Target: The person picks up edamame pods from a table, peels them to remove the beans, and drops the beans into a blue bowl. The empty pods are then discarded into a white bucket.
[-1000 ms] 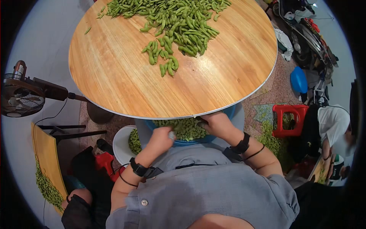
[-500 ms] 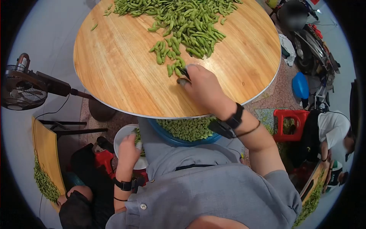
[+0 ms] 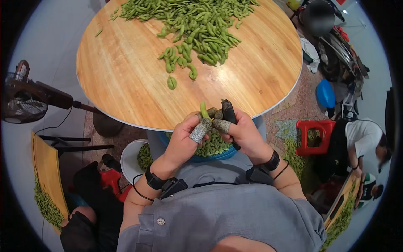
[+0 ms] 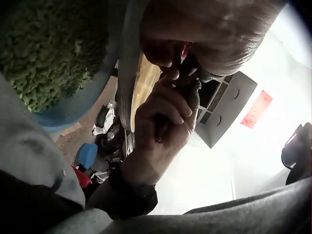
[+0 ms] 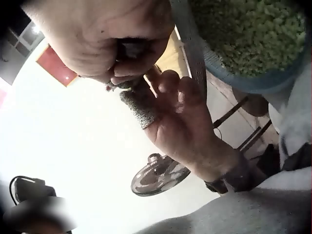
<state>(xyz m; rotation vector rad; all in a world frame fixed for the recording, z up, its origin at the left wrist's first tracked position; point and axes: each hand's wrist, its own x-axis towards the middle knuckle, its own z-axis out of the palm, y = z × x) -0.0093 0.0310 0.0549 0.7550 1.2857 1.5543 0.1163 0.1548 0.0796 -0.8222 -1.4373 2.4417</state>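
My left hand (image 3: 178, 136) pinches a green edamame pod (image 3: 204, 109) that sticks up between thumb and fingers. Close against it, my right hand (image 3: 247, 133) grips a dark, narrow tool (image 3: 228, 111) whose kind I cannot tell. Speckled grey covers (image 3: 198, 133) wrap the thumbs. Both hands meet above the near table edge, over a blue basin (image 3: 228, 154) of shelled green beans (image 3: 214, 145). In the right wrist view, the left hand (image 5: 183, 122) has its covered thumb at the right hand's fingertips. A heap of pods (image 3: 193, 25) lies on the round wooden table (image 3: 126, 80).
A white bucket (image 3: 129, 155) with green pods or shells stands left of the basin. A fan (image 3: 27, 103) is at the far left, a red stool (image 3: 315, 136) at the right. Other people sit on both sides beside tables with pods.
My right hand reached to the pods on the table and has come back to the near edge. My left hand moved from the white bucket to meet it and now holds a pod.
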